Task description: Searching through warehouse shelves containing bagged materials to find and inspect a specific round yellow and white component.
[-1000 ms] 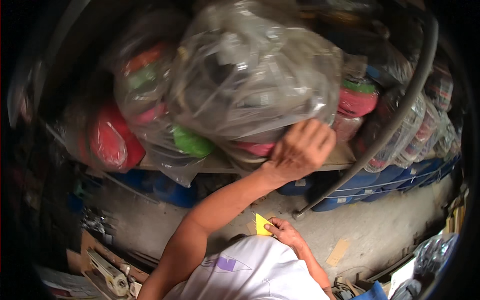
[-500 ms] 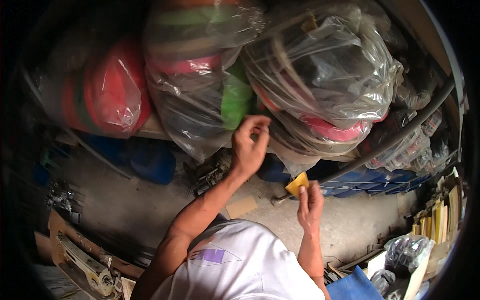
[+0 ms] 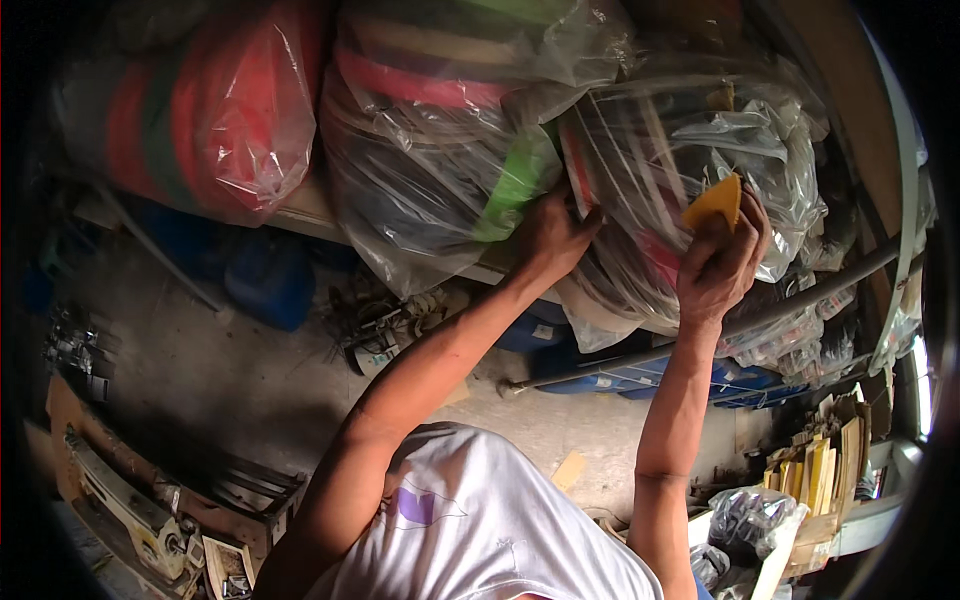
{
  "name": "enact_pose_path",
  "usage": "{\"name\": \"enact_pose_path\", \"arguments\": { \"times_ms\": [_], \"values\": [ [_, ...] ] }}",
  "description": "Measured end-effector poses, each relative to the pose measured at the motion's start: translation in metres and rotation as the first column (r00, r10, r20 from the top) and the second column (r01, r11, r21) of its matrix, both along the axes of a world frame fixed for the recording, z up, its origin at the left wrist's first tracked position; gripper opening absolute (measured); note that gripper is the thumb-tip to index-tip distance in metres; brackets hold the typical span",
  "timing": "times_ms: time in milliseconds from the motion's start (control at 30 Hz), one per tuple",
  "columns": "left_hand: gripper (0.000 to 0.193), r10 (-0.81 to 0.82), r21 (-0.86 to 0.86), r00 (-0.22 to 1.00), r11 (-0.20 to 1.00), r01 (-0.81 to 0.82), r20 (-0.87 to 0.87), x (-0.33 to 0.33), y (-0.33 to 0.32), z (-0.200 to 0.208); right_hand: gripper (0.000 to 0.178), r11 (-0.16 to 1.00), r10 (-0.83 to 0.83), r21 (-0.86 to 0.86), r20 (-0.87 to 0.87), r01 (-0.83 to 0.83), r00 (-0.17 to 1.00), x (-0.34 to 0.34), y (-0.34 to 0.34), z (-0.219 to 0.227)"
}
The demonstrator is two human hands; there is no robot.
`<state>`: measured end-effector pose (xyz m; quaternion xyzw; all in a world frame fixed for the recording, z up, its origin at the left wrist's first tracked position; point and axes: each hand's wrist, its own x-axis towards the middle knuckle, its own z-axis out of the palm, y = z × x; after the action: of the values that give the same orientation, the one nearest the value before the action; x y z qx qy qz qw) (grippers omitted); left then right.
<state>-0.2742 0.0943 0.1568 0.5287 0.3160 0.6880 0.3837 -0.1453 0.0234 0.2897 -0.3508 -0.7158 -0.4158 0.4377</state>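
On my feed I see a wrinkled white shirt (image 3: 490,525), thin-lined purple print (image 3: 415,507), forearms (image 3: 428,356) bare.

Wooden strips (image 3: 822,472) beside crumpled plastic (image 3: 750,518)

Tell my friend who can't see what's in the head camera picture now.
A person's right hand holds a small yellow-orange piece, while their left hand is at the gap between two clear plastic bags. The bags rest on a shelf above blue containers.

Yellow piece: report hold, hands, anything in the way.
Right hand holding yellow piece. Left hand at gap between middle bag and right bag, grip unclear. Grey pole behind right wrist.
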Motion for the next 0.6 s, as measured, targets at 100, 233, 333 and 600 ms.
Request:
{"name": "enact_pose_path", "arguments": {
  "times_ms": [100, 233, 333, 600],
  "values": [
    [0.028, 0.058, -0.055, 0.972, 0.996, -0.072, -0.227, 0.000, 0.005, 0.019, 0.015, 0.991, -0.056, 0.120, 0.035, 0.052, 0.998, 0.020, 0.017, 0.006],
    [0.049, 0.084, 0.005, 0.985, 0.996, -0.084, -0.151, 0.002, 0.013, 0.025, 0.013, 0.967, -0.114, 0.230, 0.008, 0.109, 0.993, 0.031, 0.026, 0.034],
    [0.057, 0.105, 0.059, 0.975, 0.994, -0.095, -0.197, -0.001, 0.006, 0.016, 0.012, 0.956, -0.131, 0.271, 0.036, 0.116, 0.991, 0.042, 0.029, 0.043],
    [0.047, -0.103, -0.088, 0.959, 0.993, 0.082, -0.264, -0.042, -0.036, -0.028, 0.016, 0.923, -0.157, 0.359, 0.023, 0.138, 0.987, 0.075, 0.037, 0.060]
  ]
}}
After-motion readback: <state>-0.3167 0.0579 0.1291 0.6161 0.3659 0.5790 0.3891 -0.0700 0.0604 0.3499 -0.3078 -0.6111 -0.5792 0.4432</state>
